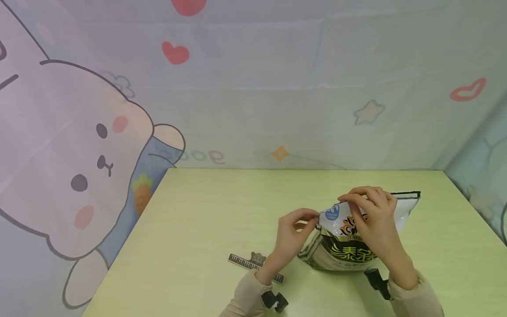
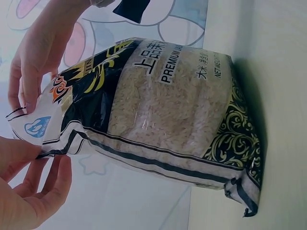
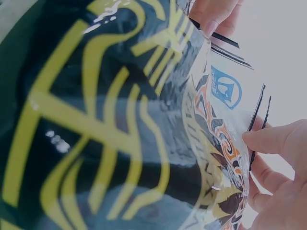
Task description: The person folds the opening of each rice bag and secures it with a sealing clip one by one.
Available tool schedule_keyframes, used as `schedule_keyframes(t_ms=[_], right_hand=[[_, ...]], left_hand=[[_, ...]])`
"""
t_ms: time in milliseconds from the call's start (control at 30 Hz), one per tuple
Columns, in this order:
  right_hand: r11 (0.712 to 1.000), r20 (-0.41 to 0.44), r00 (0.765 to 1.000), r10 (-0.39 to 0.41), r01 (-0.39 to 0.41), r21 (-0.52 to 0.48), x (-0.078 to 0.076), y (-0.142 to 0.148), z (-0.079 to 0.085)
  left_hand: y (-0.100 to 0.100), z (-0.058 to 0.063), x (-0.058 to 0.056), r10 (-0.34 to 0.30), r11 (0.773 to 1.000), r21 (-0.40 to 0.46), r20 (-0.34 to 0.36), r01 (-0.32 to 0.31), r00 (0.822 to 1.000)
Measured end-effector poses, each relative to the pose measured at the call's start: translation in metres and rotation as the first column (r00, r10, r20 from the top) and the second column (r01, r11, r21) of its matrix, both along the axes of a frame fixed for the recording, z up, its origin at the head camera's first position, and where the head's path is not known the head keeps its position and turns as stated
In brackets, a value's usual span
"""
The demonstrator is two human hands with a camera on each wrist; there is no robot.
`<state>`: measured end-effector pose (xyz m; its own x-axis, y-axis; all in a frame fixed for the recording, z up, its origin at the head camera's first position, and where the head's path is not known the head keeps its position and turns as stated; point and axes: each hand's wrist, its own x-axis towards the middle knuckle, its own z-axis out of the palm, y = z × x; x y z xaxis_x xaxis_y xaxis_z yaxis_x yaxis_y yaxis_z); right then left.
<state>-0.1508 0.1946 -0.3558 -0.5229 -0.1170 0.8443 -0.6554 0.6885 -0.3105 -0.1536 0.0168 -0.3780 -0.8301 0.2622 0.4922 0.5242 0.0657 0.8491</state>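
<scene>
A bag of rice (image 1: 344, 253) stands upright on the table, its white top raised and flattened between both hands. Grains show through the clear front (image 2: 158, 110) in the left wrist view. My left hand (image 1: 293, 231) pinches the top corner between thumb and fingers. Farther along the top edge, my right hand (image 1: 374, 220) pinches the rim, thumb on the printed front and fingers over the back. Close up in the right wrist view, yellow lettering on the dark panel (image 3: 96, 120) fills much of the picture, with the right hand (image 3: 278, 167) at the rim.
A dark clip with a piano-key pattern (image 1: 246, 263) lies on the table, partly hidden behind the left wrist. The pale yellow table (image 1: 190, 220) ends at a cloth backdrop (image 1: 257, 110) printed with hearts and a cartoon animal.
</scene>
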Motion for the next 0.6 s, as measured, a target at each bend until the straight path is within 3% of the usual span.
schedule_keyframes(t_ms=[400,600], right_hand=[[1.0,0.021,1.0,-0.002,0.002,0.007,-0.0007,0.0017,0.0002],[1.0,0.005,1.0,-0.004,0.004,-0.011,-0.001,0.0024,-0.0004]], left_hand=[[0.001,-0.003,-0.0013,-0.004,1.0,0.021,-0.03,0.005,1.0],[0.0,-0.002,0.0001,-0.016,1.0,-0.009,-0.024,0.015,1.0]])
